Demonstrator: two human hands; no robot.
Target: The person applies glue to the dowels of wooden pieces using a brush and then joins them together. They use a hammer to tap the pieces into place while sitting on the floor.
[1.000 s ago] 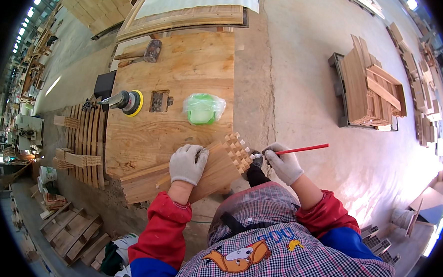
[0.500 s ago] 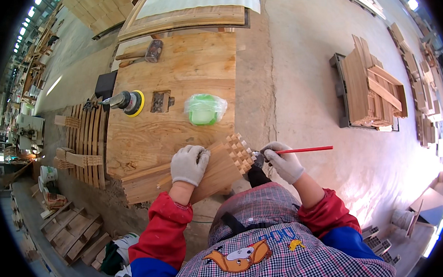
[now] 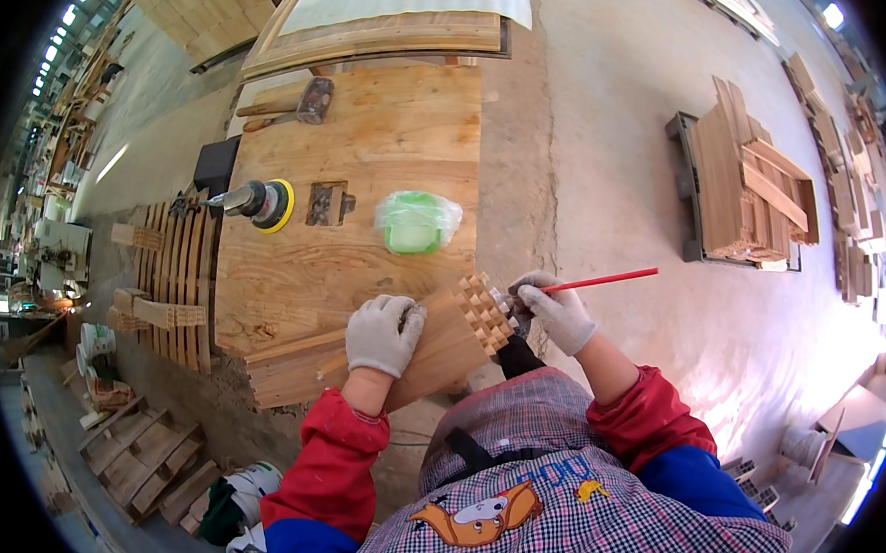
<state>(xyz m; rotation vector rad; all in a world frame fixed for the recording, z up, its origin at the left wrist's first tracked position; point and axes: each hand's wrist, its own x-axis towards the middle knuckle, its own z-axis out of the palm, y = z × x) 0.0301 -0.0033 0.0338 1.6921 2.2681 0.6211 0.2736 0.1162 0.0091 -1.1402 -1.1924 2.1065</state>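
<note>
In a white work glove, my left hand (image 3: 384, 336) is closed over the far edge of a stack of wooden boards (image 3: 435, 345) that lies slantwise at the bench's near edge. The boards' right end (image 3: 486, 314) is cut into rows of square notched fingers. Just right of that end, my gloved right hand (image 3: 557, 313) is closed around a thin tool with a long red handle (image 3: 604, 280). The handle points out to the right; the tool's working end is mostly hidden by the fingers, close to the notches.
On the wooden bench (image 3: 395, 129) are a sander (image 3: 259, 203) with a yellow-rimmed pad, a green container in clear plastic (image 3: 415, 223), a mallet (image 3: 314, 101) and a rectangular cutout (image 3: 327, 203). Slats (image 3: 171, 281) stand at left; a board stack (image 3: 744, 181) stands right.
My right hand has moved slightly left and up, closer to the notched ends, and the red handle now tilts upward to the right. My left hand stays on the boards.
</note>
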